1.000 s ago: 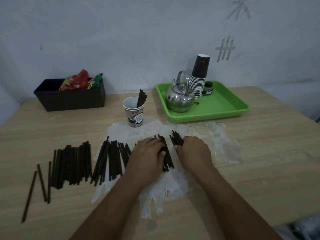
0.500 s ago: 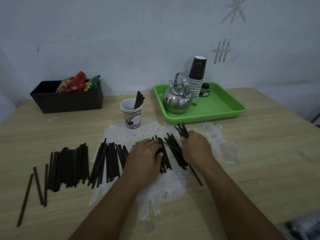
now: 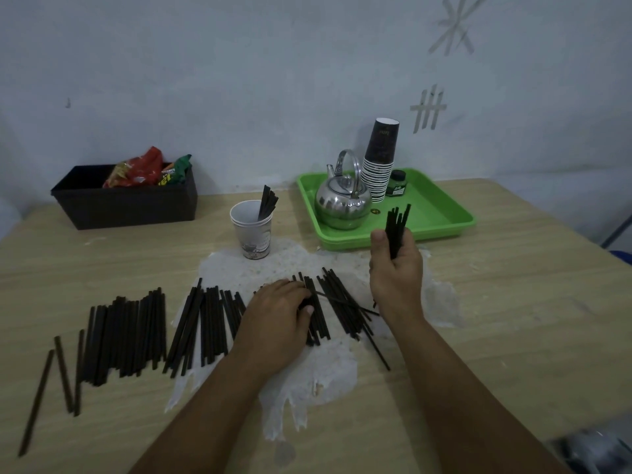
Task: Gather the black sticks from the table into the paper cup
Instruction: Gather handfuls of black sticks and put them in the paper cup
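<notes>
One bundle in play: a small bunch of black sticks (image 3: 396,230) is gripped by the right hand (image 3: 396,275), fingers and thumb curled round the lower half, the tips poking up and a bit right, lifted clear of the table (image 3: 513,319).
Cup direction: the paper cup (image 3: 251,230) is found up and to the left of that fist, well apart, mouth open upward, a few sticks already leaning inside it.
Long axis: the bundle is held nearly upright, so it probably only needs carrying left and dropping end-first.
Nearer hand: honestly the left hand (image 3: 280,313) is about as close to the cup, but it's busy; its fingers are laid over the loose sticks (image 3: 338,306), curled at the tips, and a real grip can't be made out.
Still on the table: lots more sticks (image 3: 130,333) are spread out to the left.
</notes>
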A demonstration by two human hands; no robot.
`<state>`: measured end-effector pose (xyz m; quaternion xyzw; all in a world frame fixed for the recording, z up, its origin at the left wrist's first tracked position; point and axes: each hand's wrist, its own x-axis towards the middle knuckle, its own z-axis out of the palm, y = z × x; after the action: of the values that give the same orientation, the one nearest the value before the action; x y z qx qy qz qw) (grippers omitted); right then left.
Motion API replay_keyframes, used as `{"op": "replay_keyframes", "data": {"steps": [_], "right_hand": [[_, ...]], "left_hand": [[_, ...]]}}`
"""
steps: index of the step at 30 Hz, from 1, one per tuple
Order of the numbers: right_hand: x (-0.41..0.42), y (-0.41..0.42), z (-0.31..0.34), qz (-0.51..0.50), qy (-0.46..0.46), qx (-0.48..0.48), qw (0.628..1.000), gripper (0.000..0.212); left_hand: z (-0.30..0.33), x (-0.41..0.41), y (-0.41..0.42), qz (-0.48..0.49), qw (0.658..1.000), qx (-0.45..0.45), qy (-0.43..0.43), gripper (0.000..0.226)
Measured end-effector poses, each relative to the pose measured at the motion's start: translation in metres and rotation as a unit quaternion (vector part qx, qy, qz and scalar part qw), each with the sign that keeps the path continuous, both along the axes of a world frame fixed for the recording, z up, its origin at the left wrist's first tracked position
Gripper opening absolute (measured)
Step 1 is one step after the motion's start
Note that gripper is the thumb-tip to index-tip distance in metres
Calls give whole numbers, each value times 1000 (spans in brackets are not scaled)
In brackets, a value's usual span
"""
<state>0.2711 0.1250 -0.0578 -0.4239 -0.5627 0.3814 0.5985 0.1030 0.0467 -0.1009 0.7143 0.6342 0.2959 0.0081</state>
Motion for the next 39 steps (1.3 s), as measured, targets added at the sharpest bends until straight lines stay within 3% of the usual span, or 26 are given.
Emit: {"op": "replay_keyframes", "data": {"steps": [9,13,20,29,33,39], "right_hand": [[1,-3,-14,-25,-38,-53,998,31],[0,-2,-13,-12,-33,-48,998,31],[-7,3,-8,-6,-13,-44,999,37],[-63,17,28,68,138,-49,987,38],[-104,23,46,77,176,-37,981,36],[-152,43,66,59,174,-27,983,50]], "left_hand": [[-1,-1,0,-1,1000,-5,-19,26],[4,-4,-1,-3,997,-13,-78,23],[38,-18,5,47,984,58,-163,20],[51,-83,32,146,975,127,-110,30],[53,-103,46,141,981,109,-76,35],[50,-107,48,129,986,94,-48,34]]}}
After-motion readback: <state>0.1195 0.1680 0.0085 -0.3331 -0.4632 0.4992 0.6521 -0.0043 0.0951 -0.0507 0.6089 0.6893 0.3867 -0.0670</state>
